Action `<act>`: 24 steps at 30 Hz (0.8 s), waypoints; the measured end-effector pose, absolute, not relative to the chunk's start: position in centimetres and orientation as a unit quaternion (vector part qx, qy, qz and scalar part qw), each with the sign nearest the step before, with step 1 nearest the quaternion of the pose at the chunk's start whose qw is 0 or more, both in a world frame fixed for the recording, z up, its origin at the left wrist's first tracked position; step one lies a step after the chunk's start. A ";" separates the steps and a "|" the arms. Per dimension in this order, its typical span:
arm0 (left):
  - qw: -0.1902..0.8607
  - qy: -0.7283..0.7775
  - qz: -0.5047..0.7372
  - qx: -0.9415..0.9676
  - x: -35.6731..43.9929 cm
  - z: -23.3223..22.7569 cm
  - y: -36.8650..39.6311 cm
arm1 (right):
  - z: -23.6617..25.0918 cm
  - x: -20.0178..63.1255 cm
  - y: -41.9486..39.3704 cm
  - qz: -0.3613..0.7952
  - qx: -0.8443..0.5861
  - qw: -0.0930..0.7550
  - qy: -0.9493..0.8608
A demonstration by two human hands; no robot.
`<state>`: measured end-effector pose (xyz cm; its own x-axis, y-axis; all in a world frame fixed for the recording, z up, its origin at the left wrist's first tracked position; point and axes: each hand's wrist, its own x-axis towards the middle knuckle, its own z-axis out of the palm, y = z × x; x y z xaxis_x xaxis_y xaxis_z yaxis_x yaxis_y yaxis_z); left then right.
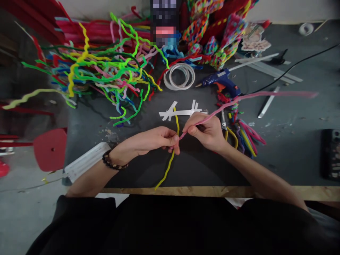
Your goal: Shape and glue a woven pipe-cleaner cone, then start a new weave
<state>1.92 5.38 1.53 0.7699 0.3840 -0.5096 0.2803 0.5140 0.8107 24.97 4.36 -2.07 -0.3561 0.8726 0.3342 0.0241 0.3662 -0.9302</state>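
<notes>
My left hand (156, 140) pinches a yellow pipe cleaner (170, 163) that runs from near the white strips down to the table's front edge. My right hand (207, 132) grips the near end of a long pink pipe cleaner (265, 95), which stretches up and to the right over the table. The two stems meet between my fingertips, near the middle of the dark table (292, 148). A beaded bracelet (111, 161) sits on my left wrist.
A tangle of coloured pipe cleaners (106, 71) fills the back left. Tape rolls (179, 76), a blue glue gun (220, 81) with its black cord, white strips (180, 112), short coloured stems (247, 134), and a dark device (330, 154) lie around. A red stool (49, 148) stands left.
</notes>
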 end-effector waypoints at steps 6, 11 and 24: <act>0.784 0.363 0.075 0.497 1.9 2.2 5.4 | -1.8 24.7 3.8 0.454 -0.387 0.455 -0.661; 0.496 0.451 0.102 0.735 2.6 3.2 4.5 | -2.4 23.9 2.6 0.548 -0.405 0.474 -0.558; 0.325 0.527 0.089 0.780 3.1 2.1 3.4 | -3.2 23.5 3.6 0.547 -0.481 0.512 -0.455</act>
<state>3.13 3.42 2.11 0.4277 0.8809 -0.2029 0.7646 -0.2328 0.6010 23.50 3.61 -3.19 -0.0123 0.9982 -0.0592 -0.1224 -0.0602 -0.9907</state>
